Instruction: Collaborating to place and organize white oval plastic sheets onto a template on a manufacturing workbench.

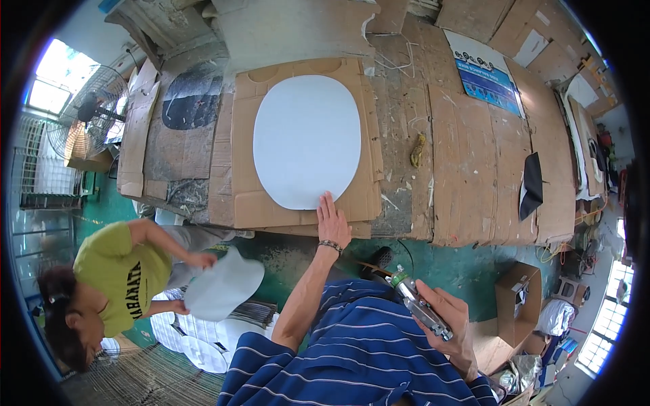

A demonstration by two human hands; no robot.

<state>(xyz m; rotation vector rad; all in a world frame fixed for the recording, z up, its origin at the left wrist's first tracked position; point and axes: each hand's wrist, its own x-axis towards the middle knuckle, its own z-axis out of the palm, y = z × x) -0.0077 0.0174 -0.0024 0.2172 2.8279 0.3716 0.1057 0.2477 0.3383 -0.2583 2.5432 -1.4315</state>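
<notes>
My left hand (332, 222) lies flat, fingers together, on the near edge of a white rounded sheet (306, 139). The sheet rests on a brown cardboard stack (244, 183) on the workbench. A beaded band circles my left wrist. My right hand (447, 318) is held near my body, closed around a metal tool (420, 306) with a green tip. My striped blue shirt fills the lower middle.
A person in a yellow-green shirt (118, 271) crouches at the lower left, holding a white rounded piece (223, 287) above a pile of similar pieces. A standing fan (88, 122) is at the left. An open cardboard box (518, 301) stands on the green floor at right. A black piece (531, 183) lies on the bench.
</notes>
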